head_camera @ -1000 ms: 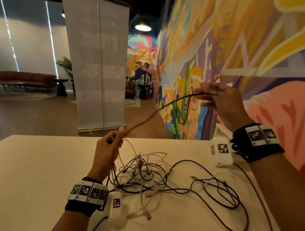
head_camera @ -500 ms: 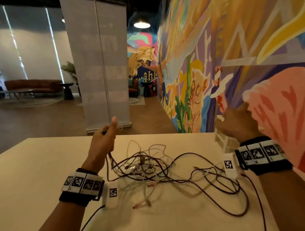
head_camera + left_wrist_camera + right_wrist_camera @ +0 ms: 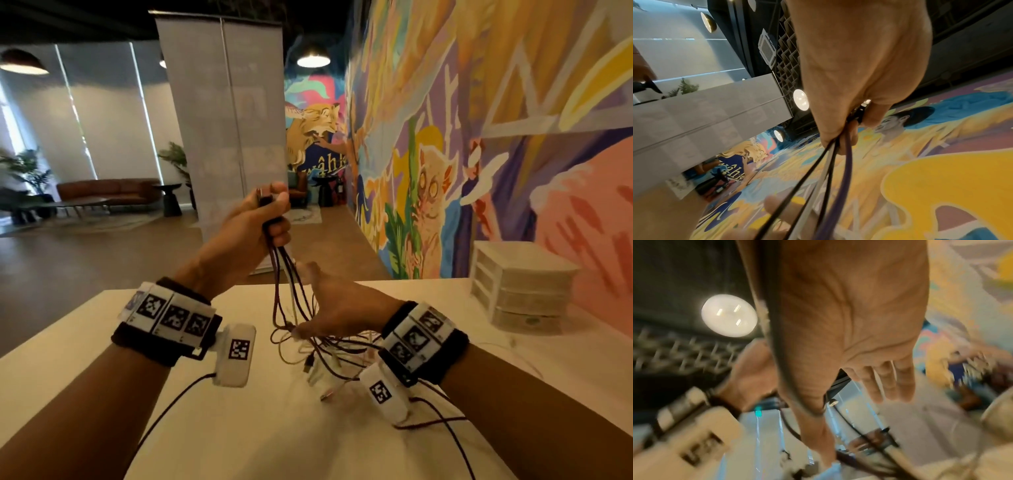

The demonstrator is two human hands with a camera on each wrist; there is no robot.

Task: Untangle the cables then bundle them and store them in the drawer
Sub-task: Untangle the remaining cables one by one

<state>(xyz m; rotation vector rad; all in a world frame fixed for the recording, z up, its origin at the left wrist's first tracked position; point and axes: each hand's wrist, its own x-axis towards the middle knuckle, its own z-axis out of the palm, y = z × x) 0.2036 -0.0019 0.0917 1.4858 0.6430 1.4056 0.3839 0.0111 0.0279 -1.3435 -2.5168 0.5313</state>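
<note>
My left hand (image 3: pixel 272 209) is raised above the table and grips the ends of several dark red and white cables (image 3: pixel 286 284), which hang down from its fist. The left wrist view shows the same fist (image 3: pixel 840 136) with the cables (image 3: pixel 824 181) running out below it. My right hand (image 3: pixel 329 301) is lower, with the hanging strands passing between its raised thumb and fingers. In the blurred right wrist view its fingers (image 3: pixel 888 382) are straight and a dark cable (image 3: pixel 781 353) lies across the thumb side of the palm. The rest of the tangle (image 3: pixel 332 349) lies on the table.
A white drawer unit (image 3: pixel 524 287) with three shut drawers stands at the table's far right against the painted wall. The pale table (image 3: pixel 239 428) stretches left of the cables. A thin cord (image 3: pixel 445 431) runs from the right wrist camera across the table.
My left hand has lifted higher with the cable ends. My right hand has come from the far right, near the drawer unit, to the strands under the left hand.
</note>
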